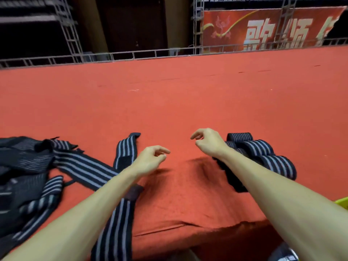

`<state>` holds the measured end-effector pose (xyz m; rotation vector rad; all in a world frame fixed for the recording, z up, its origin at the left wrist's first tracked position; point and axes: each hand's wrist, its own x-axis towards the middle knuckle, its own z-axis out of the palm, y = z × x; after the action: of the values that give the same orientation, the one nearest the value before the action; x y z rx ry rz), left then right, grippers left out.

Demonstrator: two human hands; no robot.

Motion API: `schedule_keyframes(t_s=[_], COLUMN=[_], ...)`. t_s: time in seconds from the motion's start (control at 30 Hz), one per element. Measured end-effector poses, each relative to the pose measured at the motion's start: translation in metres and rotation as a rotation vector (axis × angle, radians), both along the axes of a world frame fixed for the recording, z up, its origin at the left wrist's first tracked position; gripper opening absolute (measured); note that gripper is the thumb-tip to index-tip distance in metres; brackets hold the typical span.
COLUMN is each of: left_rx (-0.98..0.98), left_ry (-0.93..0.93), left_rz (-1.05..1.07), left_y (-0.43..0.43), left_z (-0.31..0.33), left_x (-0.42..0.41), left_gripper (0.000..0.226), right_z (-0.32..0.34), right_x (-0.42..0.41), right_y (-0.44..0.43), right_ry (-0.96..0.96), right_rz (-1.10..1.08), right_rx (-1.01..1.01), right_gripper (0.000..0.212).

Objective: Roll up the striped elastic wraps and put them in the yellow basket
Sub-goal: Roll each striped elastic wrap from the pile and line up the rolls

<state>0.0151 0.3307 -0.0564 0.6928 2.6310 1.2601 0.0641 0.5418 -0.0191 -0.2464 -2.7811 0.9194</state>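
Both hands are empty: left hand [150,160] and right hand [207,143] hover with fingers loosely curled. A flat striped wrap [125,147] runs just left of and under the left one. The rolled wraps [263,147] sit just right of the right wrist, and the yellow basket [342,203] peeks in further right. Risk imo: that forearm nudges a roll and the elastic springs open.

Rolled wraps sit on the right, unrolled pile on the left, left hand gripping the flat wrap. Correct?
No. The head view shows the left hand holds nothing: its fingers hang loosely curled above the red table cover, and the flat wrap lies under the forearm, ungripped. The rest stands: rolled wraps on the right, unrolled pile on the left.
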Motion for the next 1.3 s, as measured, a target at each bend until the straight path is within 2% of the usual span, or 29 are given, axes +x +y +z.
schedule_keyframes(t_s=[0.17, 0.27, 0.4, 0.57, 0.7, 0.87, 0.97, 1.03, 1.17, 1.3], left_rx=[0.067, 0.062, 0.078, 0.178, 0.277, 0.18, 0.137, 0.12, -0.109, -0.128], left_ry=[0.097, 0.191, 0.18, 0.219, 0.192, 0.214, 0.232, 0.272, 0.309, 0.445], left_rz=[0.109, 0.227, 0.374, 0.468, 0.504, 0.507, 0.496, 0.441, 0.359, 0.459], left_y=[-0.1, -0.156, -0.199, -0.202, -0.204, -0.202, -0.203, -0.193, -0.199, -0.184], left_z=[0.0, -0.01, -0.04, -0.071, -0.073, -0.07, -0.07, -0.058, -0.072, -0.056], left_x=[0.019, 0.025, 0.029, 0.027, 0.022, 0.026, 0.021, 0.039, 0.032, 0.036], left_gripper=[0.026, 0.032, 0.035, 0.023, 0.014, 0.014, 0.02, 0.034, 0.08, 0.097], right_z=[-0.013, -0.023, -0.033, -0.055, -0.065, -0.049, -0.035, -0.011, 0.003, 0.036], right_x=[-0.004, -0.011, -0.022, -0.039, -0.046, -0.046, -0.047, -0.021, -0.008, 0.011], right_y=[-0.079, -0.127, -0.177, -0.211, -0.218, -0.214, -0.205, -0.184, -0.175, -0.159], right_ry=[-0.073, -0.125, -0.192, -0.228, -0.291, -0.289, -0.315, -0.253, -0.259, -0.192], right_rz=[0.183, 0.31, 0.392, 0.344, 0.23, 0.209, 0.239, 0.249, 0.368, 0.441], right_rx=[-0.023, 0.035, 0.134, 0.197, 0.169, 0.024, -0.015, -0.104, -0.558, -0.748], right_gripper=[0.031, 0.032, 0.035, 0.031, 0.06, 0.028, 0.025, 0.023, 0.024, 0.012])
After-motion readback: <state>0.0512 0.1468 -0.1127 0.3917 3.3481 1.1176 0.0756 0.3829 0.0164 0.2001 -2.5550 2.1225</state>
